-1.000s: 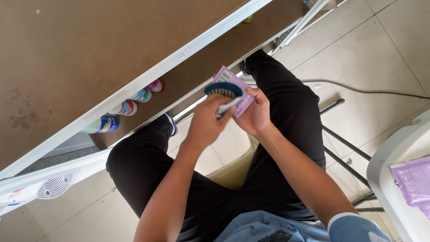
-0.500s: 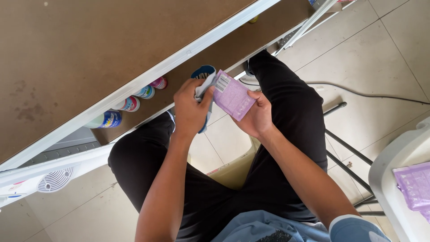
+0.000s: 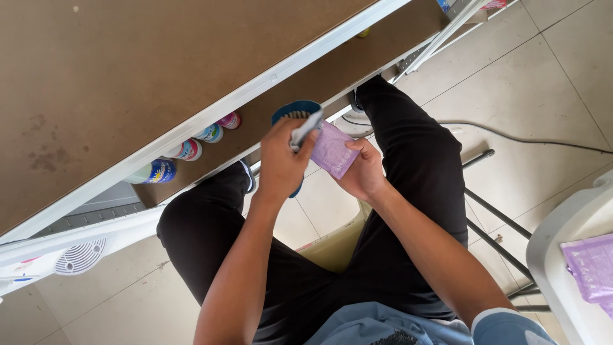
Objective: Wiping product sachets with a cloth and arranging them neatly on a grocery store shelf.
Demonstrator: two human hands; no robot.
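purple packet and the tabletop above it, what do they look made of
purple packet: looks like thin soft plastic film, matte, creasing under the right hand. Tabletop: seems brown laminate or pressed board, dull and stained, with a white edge strip.

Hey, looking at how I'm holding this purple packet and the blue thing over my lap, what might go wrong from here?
1. The left hand holds both a pale strip at the packet's end and the blue round item; with its grip split, the blue item may slip to the tiled floor.
2. The right hand supports the purple packet only from one side, over the gap between the knees; it might drop.
3. The table edge is close; lifting hands may bump it.
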